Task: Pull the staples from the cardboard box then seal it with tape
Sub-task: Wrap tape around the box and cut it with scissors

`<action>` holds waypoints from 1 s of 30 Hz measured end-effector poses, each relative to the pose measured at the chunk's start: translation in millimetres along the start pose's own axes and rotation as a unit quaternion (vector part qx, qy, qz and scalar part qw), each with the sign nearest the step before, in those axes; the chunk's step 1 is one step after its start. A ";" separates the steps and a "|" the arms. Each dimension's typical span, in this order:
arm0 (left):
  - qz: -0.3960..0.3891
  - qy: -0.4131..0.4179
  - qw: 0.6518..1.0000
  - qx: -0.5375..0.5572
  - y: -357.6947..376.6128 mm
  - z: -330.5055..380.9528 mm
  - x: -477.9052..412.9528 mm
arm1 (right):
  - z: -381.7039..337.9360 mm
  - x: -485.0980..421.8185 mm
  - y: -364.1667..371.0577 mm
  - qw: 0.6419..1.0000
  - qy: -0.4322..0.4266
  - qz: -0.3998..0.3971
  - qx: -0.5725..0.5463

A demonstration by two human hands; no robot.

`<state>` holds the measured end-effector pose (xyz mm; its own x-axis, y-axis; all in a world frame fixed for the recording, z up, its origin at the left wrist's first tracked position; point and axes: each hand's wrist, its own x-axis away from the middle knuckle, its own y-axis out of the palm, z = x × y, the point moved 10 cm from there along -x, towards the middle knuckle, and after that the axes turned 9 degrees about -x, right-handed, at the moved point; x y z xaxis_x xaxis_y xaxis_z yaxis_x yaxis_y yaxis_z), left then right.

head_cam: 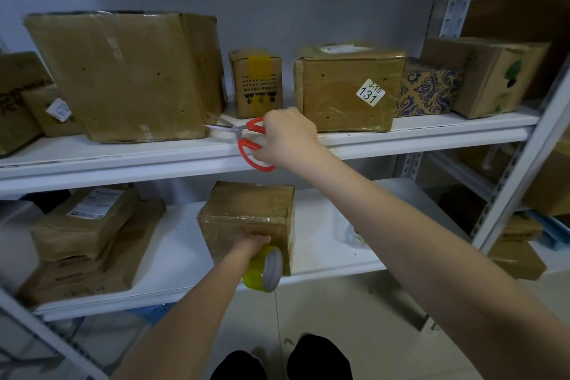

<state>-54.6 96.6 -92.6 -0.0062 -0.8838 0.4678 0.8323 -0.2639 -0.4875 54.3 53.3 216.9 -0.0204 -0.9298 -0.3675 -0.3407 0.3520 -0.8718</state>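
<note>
White steel shelving (521,145), parcels (123,77) on two levels.
Grips red scissors (246,139) in right hand (285,137) over upper shelf (431,128) edge, blades toward 9 o'clock; clutches yellow tape roll (266,268) in left hand (251,242) at 6 o'clock, against front of cardboard box (246,213) on lower shelf (324,244).

Upper shelf (123,157) packed side to side, narrow gap between large box (123,77) and small box (256,83), lower shelf (324,259) open right of taped box (246,213), stacked parcels (86,241) left.
</note>
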 end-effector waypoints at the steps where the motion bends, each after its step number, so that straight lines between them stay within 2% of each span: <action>1: 0.000 -0.006 1.000 0.020 0.2 -3.1 -0.3 | 1.8 12.5 -0.1 0.999 -0.020 0.003 -0.038; 4: -0.013 -0.007 0.997 0.077 7.4 -25.5 -42.4 | 19.8 46.5 20.2 0.980 -0.046 -0.076 -0.177; 8: -0.024 -0.002 0.996 0.086 10.6 -31.3 -47.3 | 75.5 87.3 91.4 0.917 0.020 -0.291 -0.273; 11: -0.003 0.007 0.996 0.085 -2.4 -10.7 -1.1 | 114.9 125.6 145.7 0.864 0.083 -0.450 -0.211; 14: 0.002 0.005 0.996 0.087 -5.4 -6.7 14.8 | 143.5 151.0 180.1 0.812 0.152 -0.535 -0.176; 18: 0.008 0.007 0.997 0.071 -6.8 -4.8 14.9 | 161.9 149.8 201.7 0.788 0.205 -0.545 -0.198; 22: -0.006 0.009 0.998 0.056 -7.1 -2.8 15.0 | 150.0 138.0 212.0 0.781 0.198 -0.542 -0.240; 30: -0.035 0.014 0.998 0.049 -11.3 -1.9 11.7 | 135.9 105.6 216.8 0.827 0.139 -0.486 -0.246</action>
<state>-65.1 88.4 -83.0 -0.0814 -0.8753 0.4768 0.8796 -0.2880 -0.3785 106.0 46.1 -54.9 0.2965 -0.7606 0.5775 -0.6624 -0.5994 -0.4494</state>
